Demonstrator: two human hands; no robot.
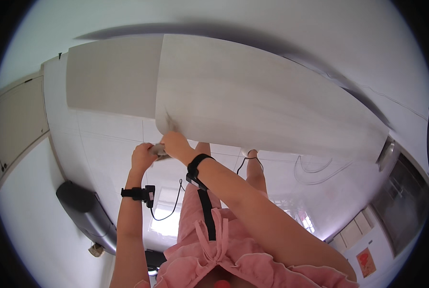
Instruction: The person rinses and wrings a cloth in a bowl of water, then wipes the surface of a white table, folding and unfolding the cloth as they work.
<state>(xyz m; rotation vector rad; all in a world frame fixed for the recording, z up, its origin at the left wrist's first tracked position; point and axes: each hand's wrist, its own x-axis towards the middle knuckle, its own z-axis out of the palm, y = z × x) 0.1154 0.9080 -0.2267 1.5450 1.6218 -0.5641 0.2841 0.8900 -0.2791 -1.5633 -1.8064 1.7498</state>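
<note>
My left hand (141, 156) grips one end of a small greyish item (159, 150), perhaps a cloth, blurred by motion. At its other end, my right hand (175, 143) closes on it beside the rounded near corner of a pale cabinet or table surface (257, 97). A blurred greyish streak (171, 122) runs up from my right hand across that surface; whether it is part of the same item I cannot tell. Both wrists carry black straps with small devices.
A lower pale panel (113, 77) adjoins the surface on the left. Black cable (164, 219) hangs from the left wrist device. A dark, long padded object (86, 212) stands at lower left, a door (20, 122) at far left. Shiny floor tiles (102, 144) lie below.
</note>
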